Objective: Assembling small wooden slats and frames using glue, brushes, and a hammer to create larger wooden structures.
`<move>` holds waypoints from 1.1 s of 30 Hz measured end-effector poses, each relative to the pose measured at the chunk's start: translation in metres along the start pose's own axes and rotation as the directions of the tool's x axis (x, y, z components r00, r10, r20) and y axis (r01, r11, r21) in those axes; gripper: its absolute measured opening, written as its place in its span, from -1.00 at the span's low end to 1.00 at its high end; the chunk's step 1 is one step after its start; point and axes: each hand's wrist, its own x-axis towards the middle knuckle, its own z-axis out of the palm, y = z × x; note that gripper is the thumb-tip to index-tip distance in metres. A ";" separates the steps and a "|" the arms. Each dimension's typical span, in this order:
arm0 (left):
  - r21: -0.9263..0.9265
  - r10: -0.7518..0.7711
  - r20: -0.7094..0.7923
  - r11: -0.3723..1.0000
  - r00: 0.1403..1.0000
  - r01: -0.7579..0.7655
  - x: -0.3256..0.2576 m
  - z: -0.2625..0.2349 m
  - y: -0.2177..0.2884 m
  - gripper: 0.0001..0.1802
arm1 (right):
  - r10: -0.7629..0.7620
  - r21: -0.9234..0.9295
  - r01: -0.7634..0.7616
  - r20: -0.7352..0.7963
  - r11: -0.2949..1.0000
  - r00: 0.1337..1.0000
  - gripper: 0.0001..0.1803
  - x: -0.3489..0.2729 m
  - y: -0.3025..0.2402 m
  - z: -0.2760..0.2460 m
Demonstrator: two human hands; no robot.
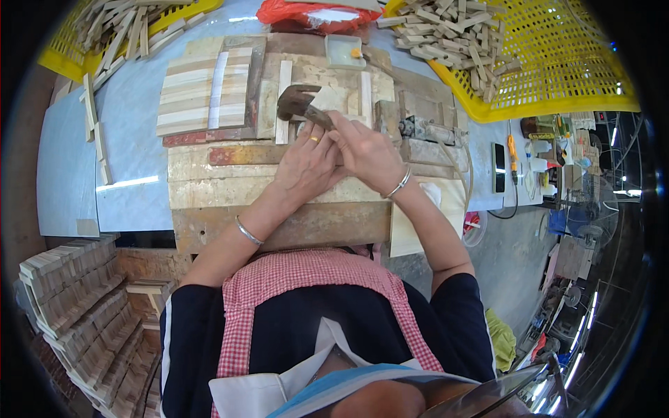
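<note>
My right hand [368,153] is closed round the short handle of a hammer [297,103], whose dark metal head hangs over the wooden jig. Close against it, my left hand [306,166] has its fingers bent together at the lower end of a pale upright wood strip [283,90]. What its fingertips grip is hidden. A second pale strip [366,97] stands parallel on the right side of the jig [265,167]. Left of the hammer lies a slatted wood panel [188,94] made of light and brown strips.
Yellow baskets of wood sticks [550,63] stand at the far right and far left. A red plastic bag [313,15] and a small clear tray [345,52] lie at the back. A metal clamp device [432,131] sits on the right. Wood panels [77,285] are stacked lower left.
</note>
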 end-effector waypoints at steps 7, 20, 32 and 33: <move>-0.036 0.010 -0.049 0.999 0.999 -0.011 0.011 -0.003 0.000 -0.22 | 0.242 0.110 -0.216 -0.397 0.970 0.886 -0.67 -0.062 0.050 -0.048; -0.017 -0.026 0.077 0.999 0.997 0.027 0.070 -0.005 -0.027 -0.84 | 0.852 0.140 -0.930 -0.465 0.341 0.242 -0.60 -0.267 0.221 -0.068; -0.149 -0.331 -0.262 0.942 0.907 0.300 -0.043 -0.161 -0.021 -0.78 | 0.439 -0.525 -0.513 -0.270 0.679 0.857 -0.67 -0.272 0.259 -0.041; -0.154 -0.415 -0.257 0.909 0.873 0.387 -0.067 -0.174 -0.027 -0.77 | 0.407 -0.485 -0.582 -0.424 0.653 0.809 -0.69 -0.305 0.293 -0.026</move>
